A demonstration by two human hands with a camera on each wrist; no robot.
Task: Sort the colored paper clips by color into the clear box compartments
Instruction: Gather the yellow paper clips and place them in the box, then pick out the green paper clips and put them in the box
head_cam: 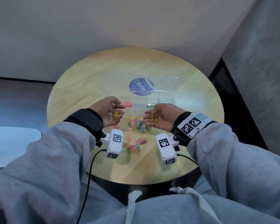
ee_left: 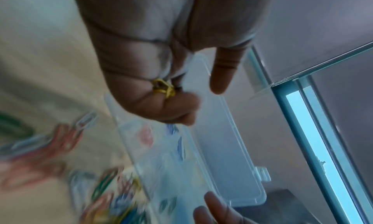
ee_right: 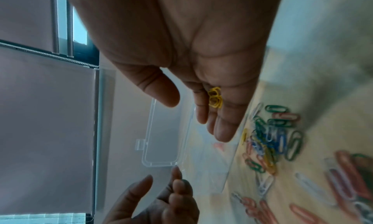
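While the open box [head_cam: 166, 101] holds red, white and green clips in separate compartments, the left hand [head_cam: 108, 111] curls round yellow clips [head_cam: 115, 114] near it; the right hand [head_cam: 162, 117] cups more yellow ones [head_cam: 154, 118], fingers relaxed. Mixed clips [head_cam: 137, 131] lie before the box.

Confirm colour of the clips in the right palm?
Yellow. The paper clips lying on the right hand show best in the right wrist view.
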